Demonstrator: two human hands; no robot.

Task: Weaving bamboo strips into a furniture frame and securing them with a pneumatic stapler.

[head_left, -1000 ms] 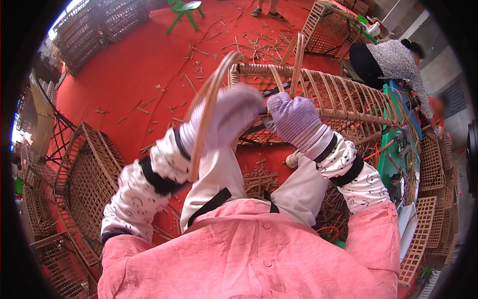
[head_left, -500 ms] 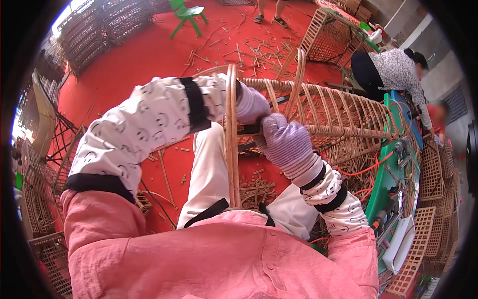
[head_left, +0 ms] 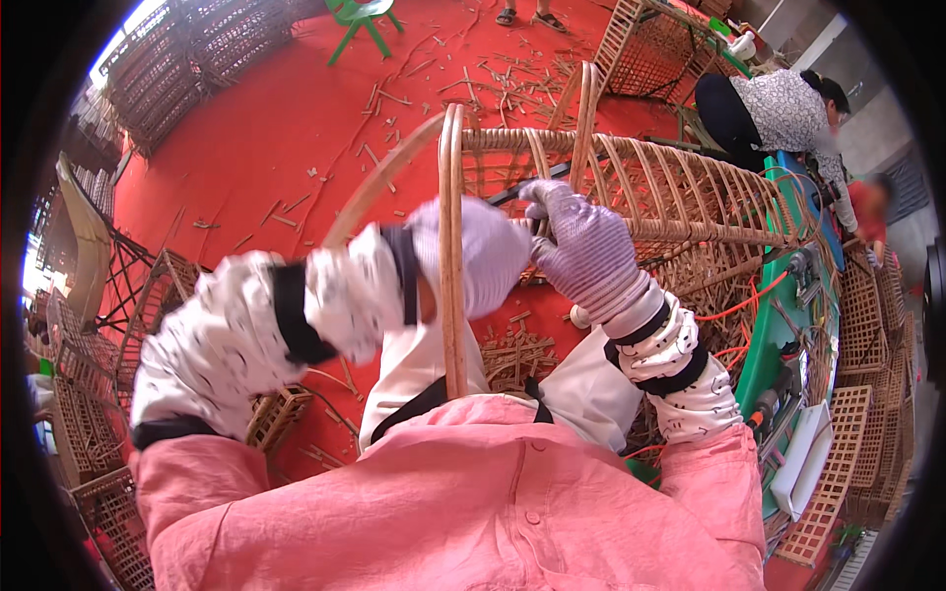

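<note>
A long woven rattan frame (head_left: 680,231) with upright hoops extends from my lap to the right. Inside the nearest rattan hoop (head_left: 451,295), my left hand (head_left: 475,258), in a lavender striped glove, is curled with its back up; its fingertips are hidden. Close beside it, my right hand (head_left: 596,246), in a matching glove, is closed with thumb and fingers pinched together. Whatever lies between the fingers of either hand is too small or covered to name. Just beyond the right fingertips, a black bar (head_left: 537,180) crosses the frame.
Cut rattan pieces (head_left: 517,357) litter the red floor. At right stands a green bench (head_left: 764,345) with power drills (head_left: 803,266) and an orange cord (head_left: 744,300). A person (head_left: 778,118) bends beyond it. Woven baskets (head_left: 148,79) and a green chair (head_left: 360,20) stand at the back.
My left hand has come nearer to me and lower, away from the frame's upper rail. My right hand has shifted slightly right, and a gap has opened between the hands.
</note>
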